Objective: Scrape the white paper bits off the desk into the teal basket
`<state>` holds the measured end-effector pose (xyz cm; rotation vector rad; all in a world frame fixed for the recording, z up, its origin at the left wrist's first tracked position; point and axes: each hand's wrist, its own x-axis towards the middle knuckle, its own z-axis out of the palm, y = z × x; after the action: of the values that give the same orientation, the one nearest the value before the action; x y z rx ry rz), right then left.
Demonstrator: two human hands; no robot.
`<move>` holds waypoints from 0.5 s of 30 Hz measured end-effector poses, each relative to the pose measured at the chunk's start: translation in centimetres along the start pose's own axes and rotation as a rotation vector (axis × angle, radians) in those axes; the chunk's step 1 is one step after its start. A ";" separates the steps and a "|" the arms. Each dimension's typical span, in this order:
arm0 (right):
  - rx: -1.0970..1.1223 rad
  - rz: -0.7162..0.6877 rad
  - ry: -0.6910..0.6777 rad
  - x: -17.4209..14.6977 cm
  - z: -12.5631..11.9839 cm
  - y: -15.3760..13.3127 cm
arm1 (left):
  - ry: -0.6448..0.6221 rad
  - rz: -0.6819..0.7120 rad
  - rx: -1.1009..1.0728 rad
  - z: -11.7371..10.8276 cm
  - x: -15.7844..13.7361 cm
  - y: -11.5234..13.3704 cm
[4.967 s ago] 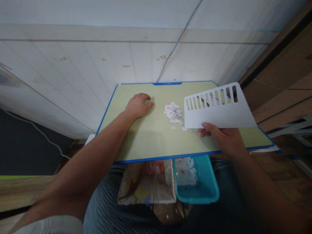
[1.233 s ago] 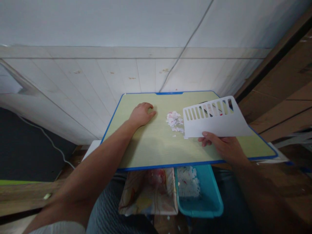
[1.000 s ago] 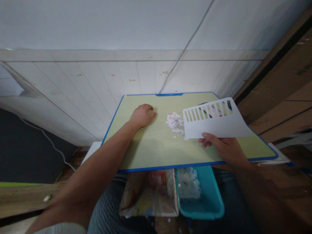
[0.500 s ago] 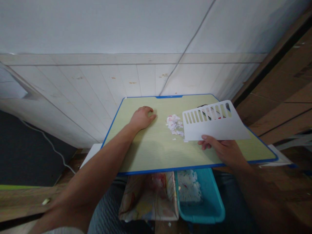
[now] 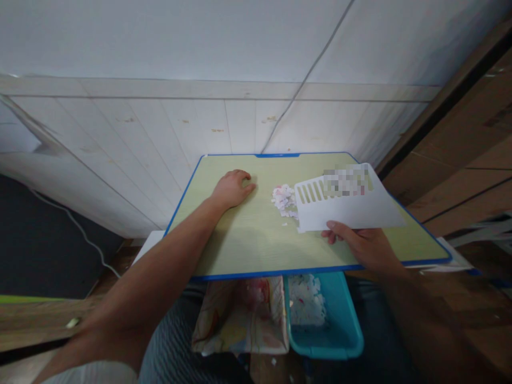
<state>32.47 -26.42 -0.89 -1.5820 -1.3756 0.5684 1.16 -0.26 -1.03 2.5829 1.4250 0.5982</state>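
Note:
My left hand [image 5: 234, 189] rests on the pale green tabletop [image 5: 248, 245], its fingers apart and slightly curved, with nothing in them. To its right lies a small heap of white paper scraps [image 5: 282, 197], a few pinkish. My right hand [image 5: 362, 245] grips the near edge of a flat white sheet with a row of slots [image 5: 346, 213], thumb on top and fingers beneath. The sheet is held at a slant over the right of the table, and its left edge overlaps the heap's right side. Part of its slotted area is blurred out by pixels.
Below the table's blue front edge, a turquoise bin [image 5: 348, 330] holds many white scraps. Left of it sits a patterned, fabric-like container [image 5: 240, 341]. A white panelled wall [image 5: 160, 138] with a grey cable [image 5: 308, 74] stands behind; cardboard [image 5: 460, 144] is at the right.
The slotted sheet and my right hand have shifted slightly left, covering a bit more of the heap's right side. My left hand stays in place. The view has tilted a little.

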 end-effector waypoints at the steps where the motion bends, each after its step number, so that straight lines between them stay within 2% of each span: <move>1: -0.015 -0.005 -0.004 0.0 -0.1 0.0 | 0.000 -0.003 0.000 0.0 0.0 0.1; 9: 0.050 0.028 0.041 0.7 -0.4 0.7 | 0.000 0.006 -0.002 -0.2 -0.1 0.2; 15: 0.008 0.045 0.095 0.9 0.1 0.5 | -0.003 -0.001 -0.014 -0.1 0.1 0.2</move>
<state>32.86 -25.47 -1.19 -1.6158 -1.2682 0.5182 1.30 -0.28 -0.82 2.5709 1.4161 0.6017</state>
